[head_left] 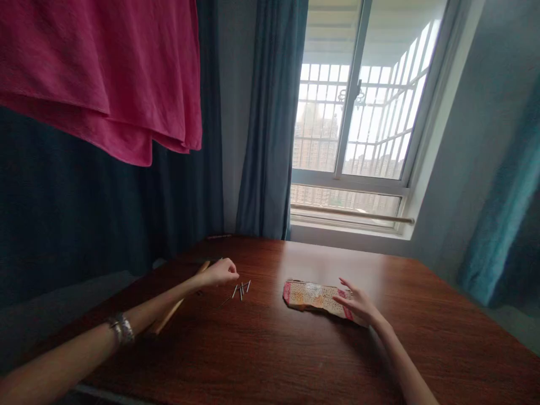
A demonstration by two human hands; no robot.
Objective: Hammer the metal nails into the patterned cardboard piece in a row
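My left hand (220, 271) is at the left of the tabletop with its fingers curled together. Whether anything sits in those fingers is hidden. Just right of it lie several thin metal nails (241, 290), loosely scattered. A long pale wooden stick or tool handle (169, 316) passes beneath my left forearm, which covers part of it. My right hand (358, 302) is open, thumb and fingers spread, over the right end of a worn, flat, ragged-edged strip (310, 297). That strip is tan with dark speckles and pink-red ends; I cannot tell whether the hand touches it.
The brown wood-grain table (261, 354) reaches toward a barred window (350, 135). A thin dark item (219, 237) lies by its far left edge. Blue-grey curtains (270, 124) hang behind, and a pink cloth (105, 73) hangs at upper left.
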